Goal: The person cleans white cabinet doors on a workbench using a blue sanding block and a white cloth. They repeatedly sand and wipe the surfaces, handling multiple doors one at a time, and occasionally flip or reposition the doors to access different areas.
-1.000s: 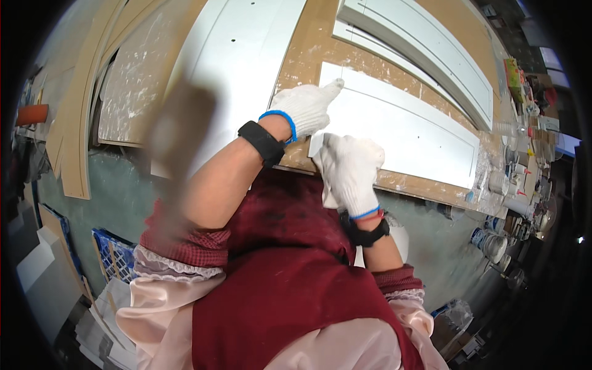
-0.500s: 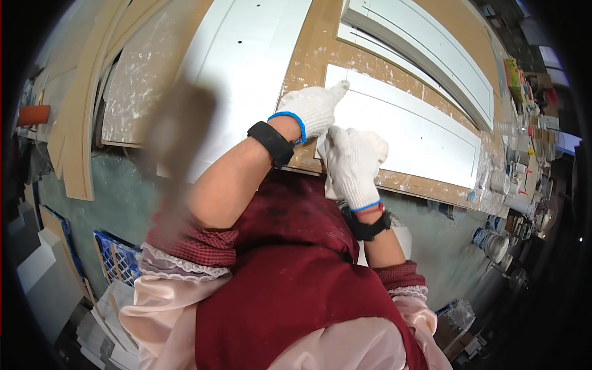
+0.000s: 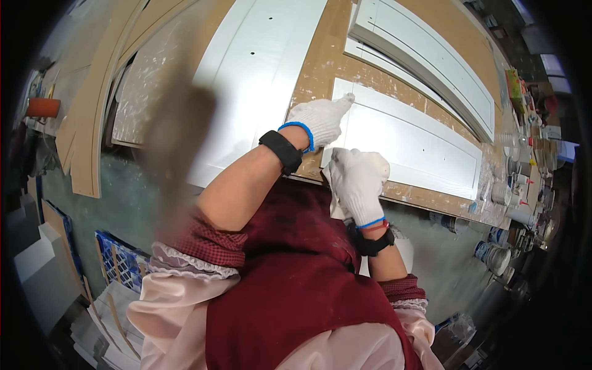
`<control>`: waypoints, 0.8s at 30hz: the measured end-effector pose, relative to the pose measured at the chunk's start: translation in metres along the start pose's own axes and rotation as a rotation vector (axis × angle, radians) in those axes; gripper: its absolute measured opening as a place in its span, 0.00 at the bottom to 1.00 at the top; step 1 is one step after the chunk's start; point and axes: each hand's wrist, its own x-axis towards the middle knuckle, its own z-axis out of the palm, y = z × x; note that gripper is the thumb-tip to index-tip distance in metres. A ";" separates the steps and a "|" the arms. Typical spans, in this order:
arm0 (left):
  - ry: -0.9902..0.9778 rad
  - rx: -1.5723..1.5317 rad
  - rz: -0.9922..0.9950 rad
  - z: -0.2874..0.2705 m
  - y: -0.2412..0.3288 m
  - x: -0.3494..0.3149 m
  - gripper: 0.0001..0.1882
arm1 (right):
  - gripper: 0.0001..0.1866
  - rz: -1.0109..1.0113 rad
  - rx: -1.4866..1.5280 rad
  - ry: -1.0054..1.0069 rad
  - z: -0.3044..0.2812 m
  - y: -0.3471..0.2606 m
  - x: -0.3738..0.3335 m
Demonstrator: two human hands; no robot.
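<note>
A white panel with a thin grooved border lies on the brown worktable, its near left corner under my hands. My left hand, in a white knit glove with a blue cuff, rests at the panel's left end. One finger stretches out and touches the surface by the groove; the other fingers are mostly hidden. Closed at the table's near edge is my right hand, gloved alike. A pale, thin piece hangs below it, and I cannot tell whether that is a cloth or a sheet.
A larger white panel lies to the left, and stacked white panels lie at the far right. Tubs and bottles crowd the right side. Wooden boards lean at left. A blurred dark object hangs close to the camera.
The view has shifted, so the scene sits lower and slightly further right. My left finger stays on the same spot of the panel. My right hand is a little nearer my body.
</note>
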 end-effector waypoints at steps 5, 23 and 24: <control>0.014 0.003 -0.002 -0.002 0.000 -0.001 0.41 | 0.10 -0.008 -0.141 0.039 -0.009 -0.004 0.014; -0.047 0.022 -0.074 -0.012 0.007 -0.005 0.44 | 0.10 0.004 0.240 0.050 -0.014 0.016 -0.032; -0.036 0.007 -0.060 -0.009 0.007 -0.004 0.43 | 0.10 0.002 0.204 0.020 -0.011 0.014 -0.025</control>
